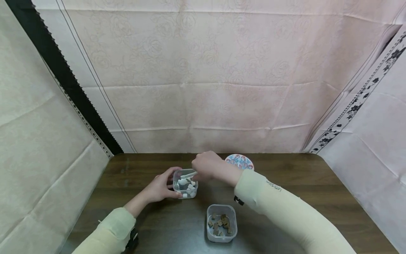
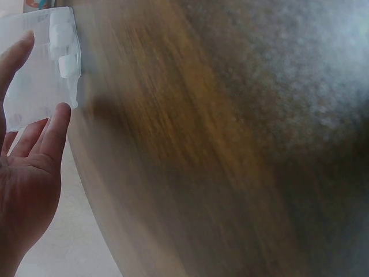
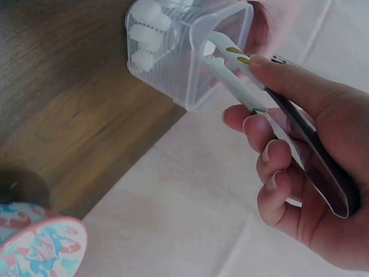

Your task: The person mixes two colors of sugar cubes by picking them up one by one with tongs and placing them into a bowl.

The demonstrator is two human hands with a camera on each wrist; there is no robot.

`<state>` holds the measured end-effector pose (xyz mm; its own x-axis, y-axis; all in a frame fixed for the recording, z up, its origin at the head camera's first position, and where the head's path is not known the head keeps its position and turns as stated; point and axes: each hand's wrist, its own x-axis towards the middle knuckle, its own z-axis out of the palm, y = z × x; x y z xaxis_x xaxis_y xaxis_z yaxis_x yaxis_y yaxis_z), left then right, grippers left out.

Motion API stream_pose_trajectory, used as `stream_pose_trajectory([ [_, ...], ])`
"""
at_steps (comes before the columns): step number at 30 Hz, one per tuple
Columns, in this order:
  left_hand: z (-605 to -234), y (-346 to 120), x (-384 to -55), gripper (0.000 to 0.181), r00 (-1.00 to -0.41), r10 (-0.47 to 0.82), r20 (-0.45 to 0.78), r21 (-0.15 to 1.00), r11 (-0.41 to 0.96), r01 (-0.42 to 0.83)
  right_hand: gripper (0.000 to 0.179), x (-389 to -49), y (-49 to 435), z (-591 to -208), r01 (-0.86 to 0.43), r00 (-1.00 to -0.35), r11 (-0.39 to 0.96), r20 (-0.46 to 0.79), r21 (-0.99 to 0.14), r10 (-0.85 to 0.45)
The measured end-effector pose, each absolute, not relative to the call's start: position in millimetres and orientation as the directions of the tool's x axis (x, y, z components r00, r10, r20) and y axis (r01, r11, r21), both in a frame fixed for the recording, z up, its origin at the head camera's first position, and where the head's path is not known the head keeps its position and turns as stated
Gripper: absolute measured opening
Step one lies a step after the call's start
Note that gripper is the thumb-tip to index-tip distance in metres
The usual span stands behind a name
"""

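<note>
A clear plastic container point(image 1: 185, 192) with white pieces in it stands on the left of the table's middle. My left hand point(image 1: 160, 185) holds it by the side, thumb at the near side and fingers at the far side; the left wrist view shows the thumb and fingers about the container point(image 2: 40, 75). My right hand point(image 3: 311, 144) grips a pair of tongs point(image 3: 288, 124) with pale tips and dark handles. The tong tips reach into the mouth of the container point(image 3: 190, 63), near a white piece. Whether they pinch it, I cannot tell.
A second clear container point(image 1: 222, 239) with several brown cubes stands nearer me, to the right. Behind my right wrist sits a round, colourfully patterned object point(image 1: 239, 161), partly hidden by the arm. Pale patterned cloth point(image 1: 206, 106) hangs behind the brown wooden table point(image 1: 285, 169).
</note>
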<state>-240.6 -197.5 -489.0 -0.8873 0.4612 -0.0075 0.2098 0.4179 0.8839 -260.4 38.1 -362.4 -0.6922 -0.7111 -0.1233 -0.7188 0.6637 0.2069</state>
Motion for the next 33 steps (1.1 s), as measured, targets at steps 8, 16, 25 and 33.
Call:
stream_pose_trajectory([
  [8,-488.5,-197.4,-239.9,0.091,-0.886,0.464,0.002,0.878,0.423,0.224,0.049,-255.2,69.7,-343.9,-0.745,-0.667,0.664,-0.047,0.071,-0.743],
  [16,-486.7,-197.1,-238.8,0.093,-0.888,0.459,0.018,0.868,0.433,0.242,0.044,-250.7,107.3,-332.4,-0.711,-0.703,0.701,-0.015,0.058,-0.711],
  [25,-486.0,-194.7,-238.5,0.092,-0.892,0.452,0.012,0.868,0.438,0.234,0.045,-252.9,156.6,-329.3,-0.656,-0.753,0.751,0.003,0.066,-0.658],
  [33,-488.6,-195.4,-238.9,0.093,-0.899,0.438,-0.006,0.866,0.452,0.214,0.058,-255.0,193.3,-332.7,-0.603,-0.797,0.797,-0.003,0.027,-0.603],
])
